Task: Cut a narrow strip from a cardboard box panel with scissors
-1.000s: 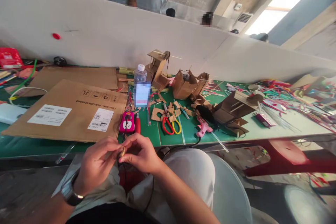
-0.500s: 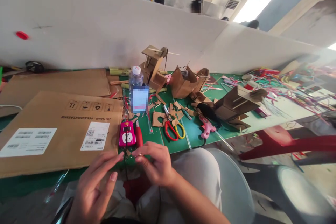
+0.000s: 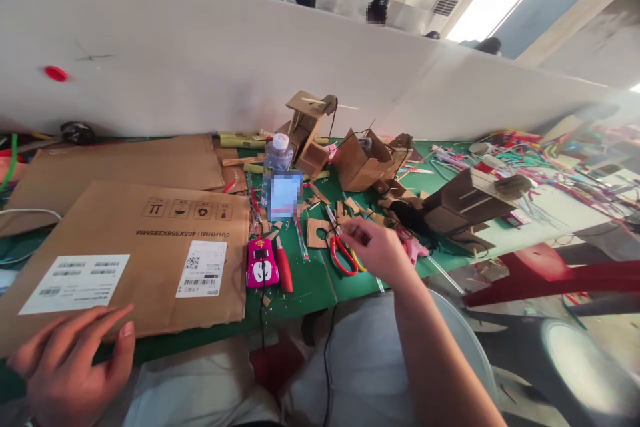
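My left hand [image 3: 83, 360] is open, fingers spread, at the near left edge of a flat cardboard sheet [image 3: 200, 310] with printed labels. Out over the scraps, my right hand [image 3: 377, 250] has its fingers curled and tips together; what they hold, if anything, is too small to make out. Beneath and beside it lie scissors [image 3: 344, 259] with red and yellow handles. Cardboard scraps surround the fingertips, including a piece with a round hole [image 3: 316, 230]. A pink glue gun [image 3: 414, 250] is partly hidden behind my right hand.
A pink power socket [image 3: 261, 267] with a black cable sits beside a red-handled tool [image 3: 283, 267]. Behind stand a clear bottle [image 3: 279, 153] and a lit screen [image 3: 285, 197]. Cardboard models [image 3: 360, 160] line the back of the green table. A red chair [image 3: 535, 260] is at right.
My hands have parted. The right hand moved right and forward from above the table edge to the scissors and scraps; the left moved left to the sheet's near edge. The view shifted slightly.
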`<state>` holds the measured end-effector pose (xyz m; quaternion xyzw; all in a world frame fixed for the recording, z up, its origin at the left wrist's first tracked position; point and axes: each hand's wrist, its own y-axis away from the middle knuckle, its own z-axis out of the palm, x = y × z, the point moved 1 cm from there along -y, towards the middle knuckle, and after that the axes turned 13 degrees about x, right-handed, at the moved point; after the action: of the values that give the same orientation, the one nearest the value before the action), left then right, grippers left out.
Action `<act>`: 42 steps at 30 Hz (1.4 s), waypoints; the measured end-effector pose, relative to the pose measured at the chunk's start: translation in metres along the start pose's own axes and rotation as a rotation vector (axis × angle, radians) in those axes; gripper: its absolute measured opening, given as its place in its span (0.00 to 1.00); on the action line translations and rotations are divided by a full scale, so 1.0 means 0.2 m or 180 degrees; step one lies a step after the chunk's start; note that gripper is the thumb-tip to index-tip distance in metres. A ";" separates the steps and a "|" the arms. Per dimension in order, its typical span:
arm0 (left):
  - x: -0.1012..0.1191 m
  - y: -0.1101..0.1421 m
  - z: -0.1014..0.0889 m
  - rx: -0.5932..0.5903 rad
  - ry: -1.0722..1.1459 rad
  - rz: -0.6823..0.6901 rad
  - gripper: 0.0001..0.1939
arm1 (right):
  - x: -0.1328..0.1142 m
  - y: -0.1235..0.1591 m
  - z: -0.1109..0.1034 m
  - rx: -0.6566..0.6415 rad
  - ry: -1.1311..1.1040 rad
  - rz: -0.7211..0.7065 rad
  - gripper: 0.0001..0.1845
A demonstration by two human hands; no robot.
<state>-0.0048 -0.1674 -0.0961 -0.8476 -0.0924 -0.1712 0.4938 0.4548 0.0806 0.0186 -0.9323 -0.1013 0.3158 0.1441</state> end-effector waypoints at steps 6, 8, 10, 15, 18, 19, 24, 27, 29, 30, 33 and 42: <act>0.05 -0.04 0.05 0.0181 -0.0429 0.0748 0.10 | 0.09 -0.07 0.04 0.1349 -0.0716 -0.0022 0.50; 0.06 -0.05 0.05 0.0196 -0.0425 0.0701 0.09 | 0.11 -0.02 0.11 0.1249 -0.0876 0.0068 0.45; 0.06 -0.04 0.05 0.0211 -0.0407 0.0668 0.09 | 0.13 0.03 0.17 0.1033 -0.0944 0.0166 0.39; 0.06 -0.03 0.03 0.0014 -0.0343 0.0507 0.10 | 0.10 0.09 0.25 0.1002 -0.0770 -0.0057 0.20; 0.06 -0.03 0.02 0.0059 -0.0341 0.0485 0.10 | 0.01 0.12 0.28 0.1019 -0.0505 -0.0383 0.14; 0.06 -0.04 0.02 0.0082 -0.0321 0.0472 0.09 | -0.02 0.13 0.29 0.0950 -0.0455 -0.0535 0.13; 0.04 -0.07 -0.05 0.0104 -0.0271 0.0539 0.10 | -0.12 0.23 0.33 0.0565 -0.0496 -0.1254 0.10; 0.01 -0.10 -0.10 -0.0346 -0.0343 0.0974 0.18 | -0.11 0.27 0.32 0.0629 -0.0493 -0.1283 0.09; -0.01 -0.14 -0.12 -0.0757 -0.0355 0.1185 0.22 | -0.09 0.30 0.30 0.0778 -0.0487 -0.1195 0.09; -0.02 -0.15 -0.12 -0.0923 -0.0354 0.1228 0.22 | -0.08 0.30 0.29 0.0844 -0.0486 -0.1152 0.08; -0.03 -0.20 -0.13 -0.1150 -0.0424 0.1191 0.23 | -0.06 0.33 0.27 0.0912 -0.0481 -0.1071 0.08; -0.03 -0.27 -0.07 -0.0316 -0.0719 0.1176 0.36 | -0.03 0.37 0.27 0.0765 -0.0661 -0.0968 0.10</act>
<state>-0.0310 -0.1527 -0.0475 -0.8871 0.0182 0.0138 0.4610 0.4235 0.0210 -0.0441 -0.8449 -0.2167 0.3946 0.2890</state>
